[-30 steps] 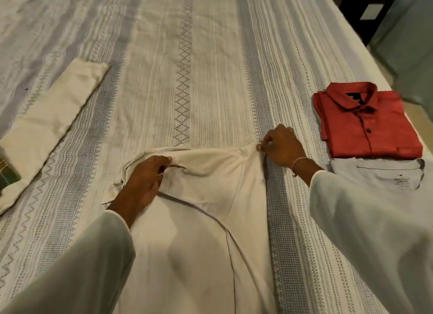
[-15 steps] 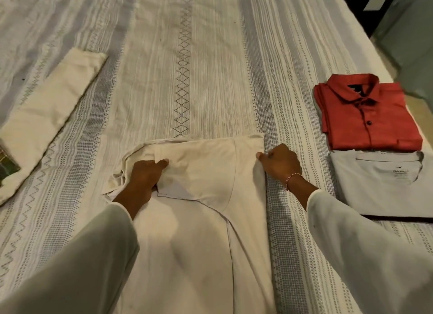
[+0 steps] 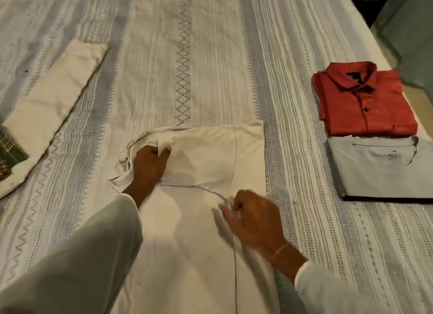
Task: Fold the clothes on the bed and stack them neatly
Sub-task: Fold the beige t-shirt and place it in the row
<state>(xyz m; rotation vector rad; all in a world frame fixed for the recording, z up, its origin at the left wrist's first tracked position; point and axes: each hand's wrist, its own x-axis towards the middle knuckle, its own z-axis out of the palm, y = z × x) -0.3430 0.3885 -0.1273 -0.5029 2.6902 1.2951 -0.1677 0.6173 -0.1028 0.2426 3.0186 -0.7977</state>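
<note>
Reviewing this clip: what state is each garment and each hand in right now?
Cream garment: spread out, top folded over, unfinished.
Red shirt: folded, flat.
Grey T-shirt: folded, flat.
Cream cloth: folded, long strip.
Left hand: pinching cream garment.
Right hand: blurred, grip unclear.

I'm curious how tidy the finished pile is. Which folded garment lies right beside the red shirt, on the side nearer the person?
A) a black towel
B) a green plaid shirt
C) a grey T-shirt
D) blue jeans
C: the grey T-shirt, folded with its neck label showing, lies directly next to the red shirt on its near side, at the right of the bed.
</note>
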